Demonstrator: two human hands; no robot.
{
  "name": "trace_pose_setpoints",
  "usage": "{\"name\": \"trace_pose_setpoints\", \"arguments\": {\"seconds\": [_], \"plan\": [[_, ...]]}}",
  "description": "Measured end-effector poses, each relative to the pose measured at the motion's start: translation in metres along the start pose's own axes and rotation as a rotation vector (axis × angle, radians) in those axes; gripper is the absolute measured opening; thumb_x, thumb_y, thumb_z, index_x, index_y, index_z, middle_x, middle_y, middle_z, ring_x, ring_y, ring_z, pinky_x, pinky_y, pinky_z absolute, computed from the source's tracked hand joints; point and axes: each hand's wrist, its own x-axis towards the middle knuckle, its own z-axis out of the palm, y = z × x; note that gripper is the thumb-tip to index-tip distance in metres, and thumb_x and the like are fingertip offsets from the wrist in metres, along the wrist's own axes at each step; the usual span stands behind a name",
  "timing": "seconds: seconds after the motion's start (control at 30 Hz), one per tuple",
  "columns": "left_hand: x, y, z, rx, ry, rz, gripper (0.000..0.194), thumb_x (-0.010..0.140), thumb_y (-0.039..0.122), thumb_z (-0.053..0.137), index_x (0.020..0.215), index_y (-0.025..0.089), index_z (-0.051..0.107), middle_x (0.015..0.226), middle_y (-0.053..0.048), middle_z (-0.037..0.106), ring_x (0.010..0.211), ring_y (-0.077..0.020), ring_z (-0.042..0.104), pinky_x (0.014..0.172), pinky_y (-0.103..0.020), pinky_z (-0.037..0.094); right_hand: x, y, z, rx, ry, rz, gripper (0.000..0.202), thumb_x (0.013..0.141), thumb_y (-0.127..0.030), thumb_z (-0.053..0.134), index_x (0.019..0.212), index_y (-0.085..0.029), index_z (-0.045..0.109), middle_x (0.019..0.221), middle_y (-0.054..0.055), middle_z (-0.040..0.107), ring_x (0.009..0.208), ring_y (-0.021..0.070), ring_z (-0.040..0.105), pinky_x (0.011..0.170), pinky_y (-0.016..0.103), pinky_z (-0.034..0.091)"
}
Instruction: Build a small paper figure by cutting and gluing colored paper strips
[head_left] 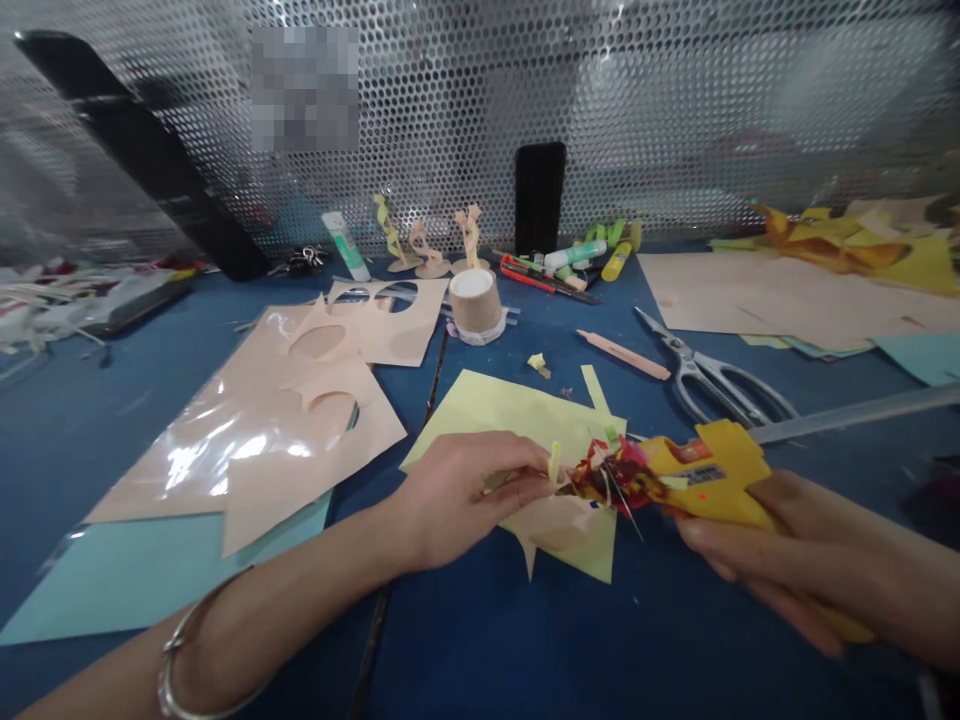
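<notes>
Near the centre, my left hand (pixel 472 490) pinches a small yellow paper piece (pixel 554 462) between thumb and fingers. On the right, my right hand (pixel 780 550) is wrapped round the handle of a yellow glue gun (pixel 705 470). Red and dark glue residue with paper scraps (pixel 615 475) coats the gun's front end, and its tip is close to my left fingertips. A clear glue stick (pixel 862 412) sticks out of the gun's back. Under both lie a pale yellow sheet (pixel 465 410) and a pinkish paper piece (pixel 551 530).
Silver scissors (pixel 705 370) and a peach pen (pixel 622 354) lie beyond the gun. Cut peach sheets (pixel 195 440) cover the left side. A tape roll (pixel 476 302), small paper figures (pixel 427 250) and a black phone (pixel 539 195) stand at the back.
</notes>
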Motion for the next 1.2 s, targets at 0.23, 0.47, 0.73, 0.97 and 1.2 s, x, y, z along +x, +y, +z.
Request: {"name": "trace_pose_setpoints", "arguments": {"seconds": [0.23,0.47,0.73,0.97,1.2], "plan": [[0.001,0.001,0.000,0.012,-0.004,-0.006,0.015,0.090,0.027,0.053,0.093,0.022,0.067,0.098,-0.002,0.070,0.090,-0.0168,0.064,0.079,-0.025,0.048,-0.001,-0.007,-0.003,-0.031,0.009,-0.043,0.057,0.081,-0.071,0.040,0.054,-0.024,0.057,0.038,0.001,0.051,0.056,0.0196,0.059,0.067,0.028,0.048],[0.001,0.000,-0.001,0.011,-0.002,0.005,0.015,0.090,0.025,0.053,0.093,0.021,0.067,0.099,-0.002,0.071,0.091,-0.0171,0.065,0.080,-0.025,0.049,0.000,-0.009,-0.002,-0.068,-0.053,-0.017,0.069,0.081,-0.075,0.033,0.036,-0.023,0.042,0.038,0.003,0.048,0.054,0.0169,0.055,0.064,0.026,0.047],[0.001,0.000,-0.001,0.048,-0.005,0.008,0.017,0.090,0.027,0.052,0.095,0.023,0.068,0.100,-0.001,0.072,0.091,-0.0172,0.066,0.079,-0.025,0.050,0.005,0.005,-0.001,-0.029,-0.069,-0.009,0.066,0.076,-0.078,0.035,0.041,-0.024,0.048,0.036,0.002,0.049,0.047,0.0166,0.053,0.060,0.028,0.046],[0.000,-0.001,0.000,0.048,-0.001,0.003,0.017,0.091,0.026,0.052,0.097,0.024,0.068,0.101,-0.001,0.072,0.093,-0.0169,0.067,0.080,-0.024,0.050,0.007,0.008,-0.002,0.004,-0.080,0.006,0.061,0.073,-0.080,0.037,0.047,-0.026,0.050,0.037,0.003,0.054,0.047,0.0199,0.055,0.055,0.030,0.047],[0.000,-0.003,0.001,0.058,0.009,0.006,0.017,0.091,0.027,0.052,0.097,0.024,0.067,0.101,0.000,0.072,0.091,-0.0160,0.067,0.079,-0.024,0.050,0.007,0.005,-0.002,-0.028,-0.089,-0.040,0.064,0.078,-0.076,0.036,0.040,-0.025,0.046,0.036,0.003,0.052,0.050,0.0185,0.057,0.064,0.029,0.047]]}}
